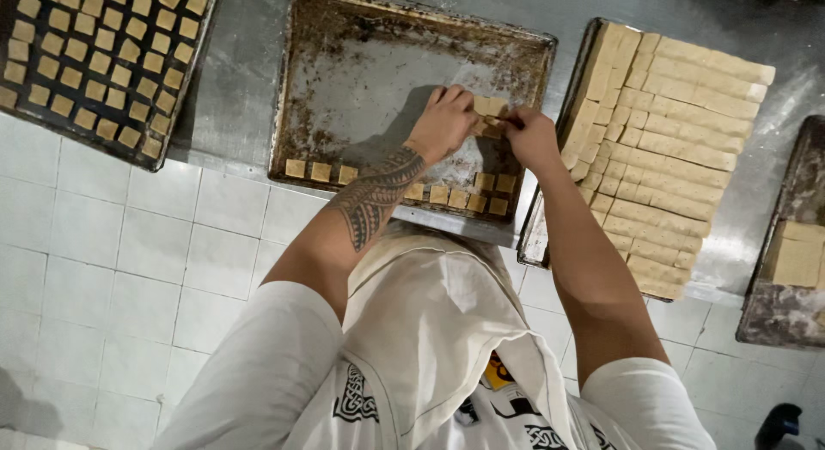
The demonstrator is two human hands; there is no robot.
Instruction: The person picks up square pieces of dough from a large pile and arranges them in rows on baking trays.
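Note:
My left hand (443, 123) and my right hand (530, 138) meet over the right part of a worn metal baking tray (344, 80). Both hold a few small tan dough squares (490, 108) between their fingers. Several squares lie in a row (455, 195) along the tray's near edge, with a short second row started at the right (494, 183). My left forearm bears a dark tattoo.
A dark tray (185, 80) filled with several rows of squares sits at the left. At the right, a tray (534, 235) holds a cut dough slab (670, 158) in strips and squares. Another tray (773, 321) with dough blocks lies at far right. White tiled floor below.

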